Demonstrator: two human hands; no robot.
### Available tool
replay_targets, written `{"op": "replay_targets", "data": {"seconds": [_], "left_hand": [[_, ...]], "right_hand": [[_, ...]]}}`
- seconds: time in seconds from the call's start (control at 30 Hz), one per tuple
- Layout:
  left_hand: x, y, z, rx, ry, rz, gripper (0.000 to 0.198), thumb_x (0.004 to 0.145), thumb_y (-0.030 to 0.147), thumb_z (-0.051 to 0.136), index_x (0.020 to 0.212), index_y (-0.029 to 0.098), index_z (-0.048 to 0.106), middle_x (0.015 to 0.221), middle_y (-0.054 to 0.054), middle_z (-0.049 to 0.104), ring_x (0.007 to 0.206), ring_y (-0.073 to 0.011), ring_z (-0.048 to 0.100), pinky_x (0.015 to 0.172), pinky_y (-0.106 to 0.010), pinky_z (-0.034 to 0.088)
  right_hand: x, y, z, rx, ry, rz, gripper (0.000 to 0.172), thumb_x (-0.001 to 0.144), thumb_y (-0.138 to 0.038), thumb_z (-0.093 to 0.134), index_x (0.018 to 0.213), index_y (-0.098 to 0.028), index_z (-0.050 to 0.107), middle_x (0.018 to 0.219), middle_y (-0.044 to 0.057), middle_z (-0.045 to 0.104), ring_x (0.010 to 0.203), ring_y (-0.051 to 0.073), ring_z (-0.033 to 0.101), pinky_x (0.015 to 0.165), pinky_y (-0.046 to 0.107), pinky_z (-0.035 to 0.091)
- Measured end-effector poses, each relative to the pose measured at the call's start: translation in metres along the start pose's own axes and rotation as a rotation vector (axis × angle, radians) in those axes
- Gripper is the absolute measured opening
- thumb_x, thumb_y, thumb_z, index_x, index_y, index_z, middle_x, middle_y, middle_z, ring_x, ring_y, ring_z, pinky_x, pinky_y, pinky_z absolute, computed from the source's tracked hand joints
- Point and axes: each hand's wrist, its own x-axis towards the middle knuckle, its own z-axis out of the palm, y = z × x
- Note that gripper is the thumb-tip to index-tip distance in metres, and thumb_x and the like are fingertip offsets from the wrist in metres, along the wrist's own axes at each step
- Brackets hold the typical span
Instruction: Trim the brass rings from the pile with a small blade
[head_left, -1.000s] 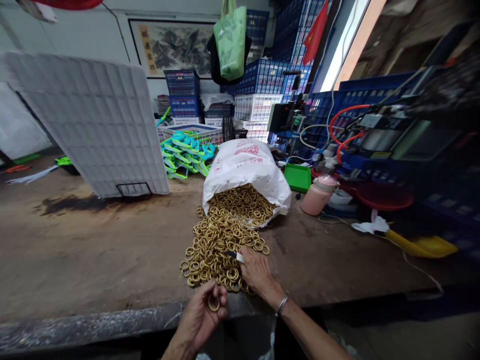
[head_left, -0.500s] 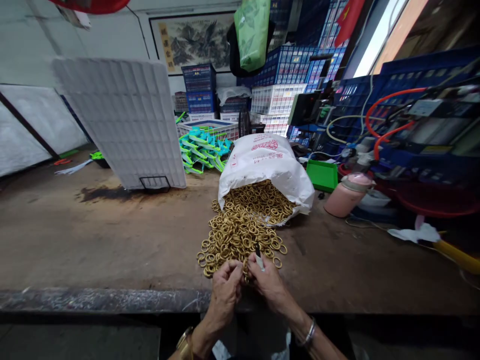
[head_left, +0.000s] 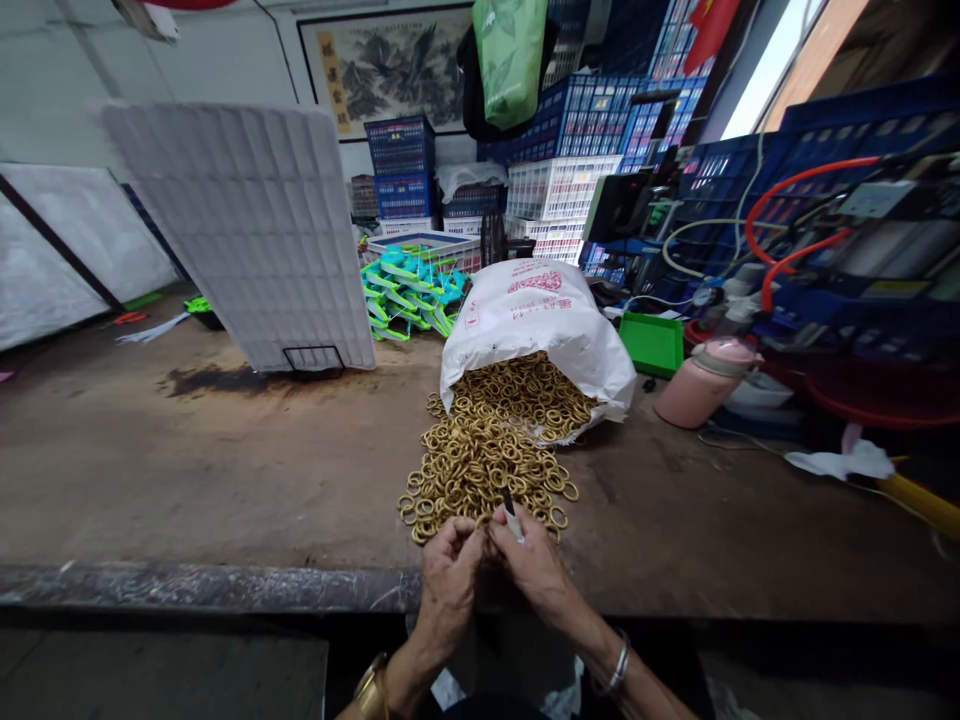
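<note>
A pile of brass-coloured rings point(head_left: 480, 465) spills from the mouth of a white woven sack point(head_left: 540, 310) onto the table. At the near edge of this pile, my left hand point(head_left: 452, 570) pinches one gold ring point(head_left: 484, 521) between thumb and forefinger. My right hand point(head_left: 534, 562) is closed around a small knife point(head_left: 513, 522) with a pale handle and a dark blade pointing up and away. Its fingertips meet the same ring, close to the left ones. Exactly how the right fingers touch the ring is hidden.
Behind the sack lie green and turquoise plastic parts point(head_left: 412, 290). A white ribbed panel point(head_left: 247, 240) stands to the left. On the right are a green tray point(head_left: 651, 345), a pink bottle point(head_left: 705, 382) and a machine with orange hoses point(head_left: 772, 230). Stacked crates point(head_left: 401, 165) fill the back.
The view has shifted slightly, so the table and sack sit a little higher and further right. Both hands stay together at the pile, the fingertips now closer around the ring.
</note>
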Motion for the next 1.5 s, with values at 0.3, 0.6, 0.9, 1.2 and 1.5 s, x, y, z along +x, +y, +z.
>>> {"op": "replay_targets", "data": {"seconds": [0.3, 0.6, 0.9, 1.2, 1.5], "left_hand": [[-0.004, 0.003, -0.009, 0.334, -0.063, 0.253, 0.018, 0.073, 0.033, 0.054, 0.064, 0.017, 0.055, 0.060, 0.002, 0.050, 0.058, -0.0112, 0.044, 0.058, -0.021, 0.036], [-0.003, -0.003, -0.016, 0.049, -0.278, -0.111, 0.033, 0.076, 0.047, 0.047, 0.063, 0.017, 0.046, 0.041, 0.010, 0.030, 0.036, -0.0042, 0.021, 0.038, -0.019, 0.016], [-0.005, 0.003, -0.016, 0.006, -0.190, -0.082, 0.031, 0.075, 0.046, 0.050, 0.068, 0.016, 0.047, 0.050, 0.007, 0.040, 0.037, -0.0025, 0.024, 0.037, -0.018, 0.016], [-0.008, 0.010, -0.013, 0.052, -0.171, -0.008, 0.035, 0.070, 0.049, 0.055, 0.062, 0.016, 0.044, 0.049, 0.007, 0.039, 0.039, -0.0030, 0.027, 0.039, -0.017, 0.021], [-0.025, 0.009, -0.017, -0.075, -0.255, -0.135, 0.030, 0.075, 0.045, 0.051, 0.071, 0.016, 0.049, 0.058, 0.003, 0.051, 0.036, -0.0016, 0.027, 0.035, -0.017, 0.016]], "right_hand": [[0.003, -0.006, -0.005, -0.218, -0.042, -0.119, 0.024, 0.074, -0.038, 0.043, 0.059, -0.019, 0.042, 0.056, -0.005, 0.039, 0.055, 0.009, 0.037, 0.051, 0.020, 0.031], [-0.001, -0.004, -0.002, -0.216, -0.064, -0.136, 0.023, 0.076, -0.037, 0.041, 0.061, -0.019, 0.041, 0.057, -0.006, 0.038, 0.056, 0.009, 0.036, 0.053, 0.021, 0.031], [-0.002, 0.003, -0.010, -0.407, -0.027, -0.198, 0.019, 0.079, -0.029, 0.035, 0.065, -0.020, 0.041, 0.056, -0.004, 0.044, 0.052, 0.011, 0.040, 0.051, 0.021, 0.029], [-0.013, 0.006, -0.006, -0.894, -0.114, -0.349, 0.024, 0.062, -0.004, 0.035, 0.076, -0.019, 0.048, 0.062, 0.000, 0.056, 0.055, 0.011, 0.046, 0.053, 0.022, 0.023], [0.017, 0.009, -0.024, -1.026, 0.060, -0.322, 0.017, 0.072, -0.009, 0.037, 0.077, -0.018, 0.050, 0.059, 0.001, 0.055, 0.052, 0.011, 0.046, 0.050, 0.024, 0.020]]}}
